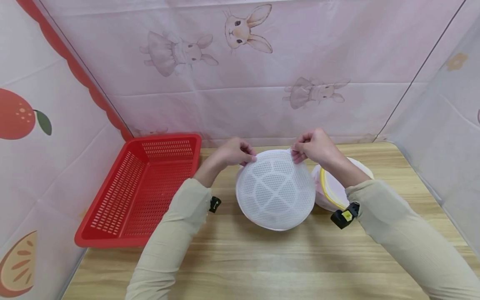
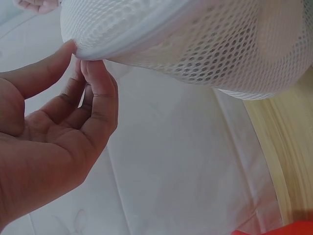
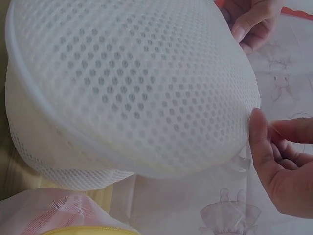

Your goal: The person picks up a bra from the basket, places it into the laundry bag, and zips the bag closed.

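A round white mesh laundry bag is held up with its flat circular face toward me. My left hand pinches the upper left of its rim between thumb and fingers, as the left wrist view shows closely. At the upper right of the bag, my right hand pinches the edge with thumb and forefinger. The left wrist view shows the mesh side wall bulging behind the piped rim. Partly behind my right forearm, a pink and white mesh bag with a yellow zip band rests on the table.
A red plastic basket with slotted walls stands at the left of the wooden table. Fabric panels printed with rabbits and fruit enclose the back and sides. Black wrist cameras are strapped to both sleeves.
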The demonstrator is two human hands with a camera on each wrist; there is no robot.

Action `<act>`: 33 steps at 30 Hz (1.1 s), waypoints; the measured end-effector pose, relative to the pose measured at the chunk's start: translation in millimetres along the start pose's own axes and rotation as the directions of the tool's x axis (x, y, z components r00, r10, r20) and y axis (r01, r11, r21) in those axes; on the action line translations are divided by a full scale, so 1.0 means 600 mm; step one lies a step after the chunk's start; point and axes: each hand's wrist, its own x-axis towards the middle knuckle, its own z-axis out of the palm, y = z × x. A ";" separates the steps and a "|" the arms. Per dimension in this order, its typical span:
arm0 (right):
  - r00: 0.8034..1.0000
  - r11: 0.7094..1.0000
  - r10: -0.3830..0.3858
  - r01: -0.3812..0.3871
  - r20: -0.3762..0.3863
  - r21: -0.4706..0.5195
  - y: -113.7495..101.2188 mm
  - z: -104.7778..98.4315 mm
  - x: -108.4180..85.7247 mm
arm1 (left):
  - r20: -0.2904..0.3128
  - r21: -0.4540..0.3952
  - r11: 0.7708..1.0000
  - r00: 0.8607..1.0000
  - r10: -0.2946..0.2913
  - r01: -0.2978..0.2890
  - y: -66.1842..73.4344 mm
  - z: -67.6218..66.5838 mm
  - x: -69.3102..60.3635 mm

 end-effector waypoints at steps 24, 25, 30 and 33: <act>1.000 0.999 0.026 -0.026 -0.011 -0.017 0.001 0.000 0.004 | -0.073 -0.121 0.992 0.997 -0.028 0.018 0.004 0.013 0.006; 1.000 0.999 0.028 -0.028 -0.013 -0.023 0.002 -0.001 0.004 | -0.080 -0.126 0.992 0.996 -0.029 0.019 0.002 0.014 0.006; 0.999 0.999 0.044 -0.045 -0.019 -0.029 0.012 -0.009 0.003 | -0.115 -0.146 0.989 0.993 -0.040 0.023 -0.008 0.013 0.009; 0.999 0.998 0.051 -0.051 -0.015 -0.028 0.019 -0.013 0.000 | -0.126 -0.147 0.989 0.991 -0.042 0.024 -0.015 0.012 0.011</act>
